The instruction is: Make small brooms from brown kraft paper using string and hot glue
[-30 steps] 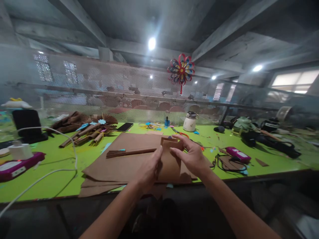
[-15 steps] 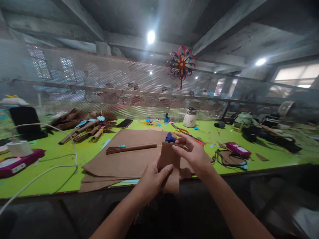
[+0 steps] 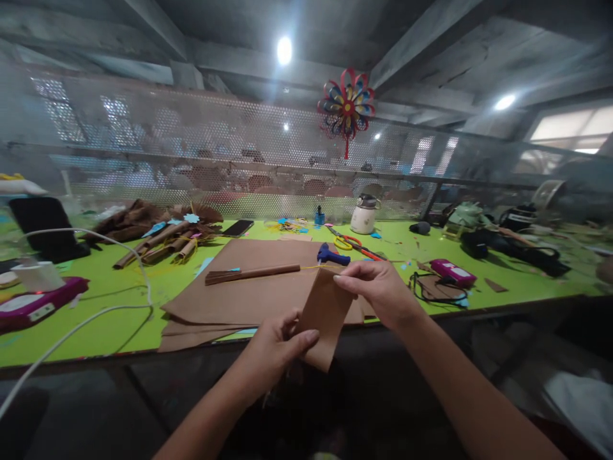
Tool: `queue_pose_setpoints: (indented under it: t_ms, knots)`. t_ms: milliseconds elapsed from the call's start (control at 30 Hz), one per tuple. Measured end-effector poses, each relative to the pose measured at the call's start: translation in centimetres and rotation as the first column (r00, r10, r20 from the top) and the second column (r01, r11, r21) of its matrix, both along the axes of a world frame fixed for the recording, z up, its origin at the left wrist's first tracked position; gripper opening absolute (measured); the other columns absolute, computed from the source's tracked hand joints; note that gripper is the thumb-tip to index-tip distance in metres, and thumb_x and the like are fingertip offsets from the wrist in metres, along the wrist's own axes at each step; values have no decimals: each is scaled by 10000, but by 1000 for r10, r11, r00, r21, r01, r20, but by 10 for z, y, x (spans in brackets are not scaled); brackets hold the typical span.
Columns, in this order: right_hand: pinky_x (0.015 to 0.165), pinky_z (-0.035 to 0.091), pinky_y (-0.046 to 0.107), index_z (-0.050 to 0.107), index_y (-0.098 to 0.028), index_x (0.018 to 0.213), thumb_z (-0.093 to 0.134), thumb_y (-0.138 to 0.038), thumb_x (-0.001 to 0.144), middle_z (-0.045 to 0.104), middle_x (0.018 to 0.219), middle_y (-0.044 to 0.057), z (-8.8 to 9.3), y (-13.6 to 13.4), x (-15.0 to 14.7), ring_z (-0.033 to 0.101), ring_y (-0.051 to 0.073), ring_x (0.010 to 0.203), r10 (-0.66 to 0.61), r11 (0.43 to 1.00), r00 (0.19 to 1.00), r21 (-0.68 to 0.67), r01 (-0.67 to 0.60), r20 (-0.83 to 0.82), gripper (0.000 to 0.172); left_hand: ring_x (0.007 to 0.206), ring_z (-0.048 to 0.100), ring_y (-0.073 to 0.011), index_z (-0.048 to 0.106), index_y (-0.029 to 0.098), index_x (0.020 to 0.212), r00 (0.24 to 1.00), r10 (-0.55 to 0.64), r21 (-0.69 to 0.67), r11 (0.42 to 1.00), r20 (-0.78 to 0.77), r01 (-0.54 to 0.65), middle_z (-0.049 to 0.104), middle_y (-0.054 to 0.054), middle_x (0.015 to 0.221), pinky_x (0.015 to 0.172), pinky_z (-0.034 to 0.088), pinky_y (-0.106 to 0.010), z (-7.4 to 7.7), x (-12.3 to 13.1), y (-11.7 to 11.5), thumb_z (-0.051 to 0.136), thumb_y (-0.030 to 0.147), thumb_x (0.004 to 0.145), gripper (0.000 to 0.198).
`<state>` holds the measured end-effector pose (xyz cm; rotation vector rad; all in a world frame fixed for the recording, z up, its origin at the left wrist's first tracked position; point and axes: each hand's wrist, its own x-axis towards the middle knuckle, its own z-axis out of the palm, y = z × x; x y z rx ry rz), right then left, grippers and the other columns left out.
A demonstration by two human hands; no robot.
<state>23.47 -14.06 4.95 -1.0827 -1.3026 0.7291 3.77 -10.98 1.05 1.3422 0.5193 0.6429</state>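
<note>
A brown paper piece [image 3: 326,313] is held tilted between my two hands, just past the table's front edge. My left hand [image 3: 282,348] grips its lower left side, thumb on top. My right hand [image 3: 376,287] pinches its upper right corner. Behind it, a blue glue gun [image 3: 332,257] lies near large brown paper sheets [image 3: 239,306]. On those sheets rests a rolled brown paper tube [image 3: 258,275] with a fringed left end.
Scissors [image 3: 352,243] and a white flask [image 3: 364,214] stand behind. A phone [image 3: 239,228] and rolled paper bundles [image 3: 167,243] are back left. A white cable [image 3: 149,281] crosses the left side; a purple power strip [image 3: 453,271] and black cord [image 3: 426,294] are right.
My right hand has closed its fingers on the paper's upper corner. The paper is now tilted to the right, and the blue glue gun shows more fully. The view has shifted slightly.
</note>
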Motion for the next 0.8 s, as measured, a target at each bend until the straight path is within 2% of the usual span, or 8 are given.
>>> queue_pose_setpoints:
  t_ms: [100, 200, 433, 633, 700, 800]
  knots:
    - [495, 347, 245, 679, -173, 588, 772, -317, 625, 577, 545, -19, -4, 1, -1, 435, 96, 522, -9, 1000, 995, -2, 8, -98, 176, 578, 591, -137, 666, 143, 759, 990, 121, -12, 992, -73, -122, 652, -6, 626, 570, 460, -221, -5, -6, 1, 785, 397, 605, 320]
    - [506, 356, 251, 688, -167, 605, 792, -341, 594, 604, 575, -3, -9, 1, -1, 473, 110, 550, -34, 999, 980, -26, 30, -198, 202, 519, 558, -117, 638, 143, 672, 968, 230, -9, 973, -97, -232, 642, -1, 578, 521, 425, -206, -6, -12, -1, 812, 395, 555, 328]
    - [509, 335, 249, 660, -163, 613, 796, -362, 612, 518, 529, -28, -22, 0, 1, 433, 100, 523, -18, 999, 941, -38, 5, -339, 240, 523, 562, -111, 588, 157, 647, 919, 395, -27, 918, -9, -395, 622, 28, 567, 527, 440, -202, -4, -17, -4, 805, 356, 575, 303]
    - [532, 363, 234, 645, -172, 707, 794, -343, 647, 551, 609, -24, -38, -13, 2, 454, 99, 549, 35, 981, 929, -164, -102, -369, 235, 628, 564, -92, 586, 169, 728, 836, 543, -148, 836, 80, -529, 613, 41, 675, 578, 430, -169, -6, -15, 4, 782, 373, 596, 313]
    - [536, 367, 231, 636, -169, 712, 796, -342, 648, 545, 605, -26, -42, -19, 1, 451, 99, 554, 61, 971, 938, -196, -135, -342, 244, 627, 558, -96, 599, 169, 756, 813, 576, -104, 816, 78, -568, 616, 33, 687, 568, 421, -173, -6, -15, 4, 764, 403, 608, 322]
    - [538, 358, 224, 645, -156, 722, 803, -338, 635, 546, 597, -27, -46, -28, 2, 450, 95, 557, 100, 959, 952, -226, -169, -289, 257, 601, 538, -103, 607, 161, 699, 789, 612, 54, 787, 62, -614, 603, 28, 636, 547, 403, -180, -3, -14, 4, 759, 409, 597, 309]
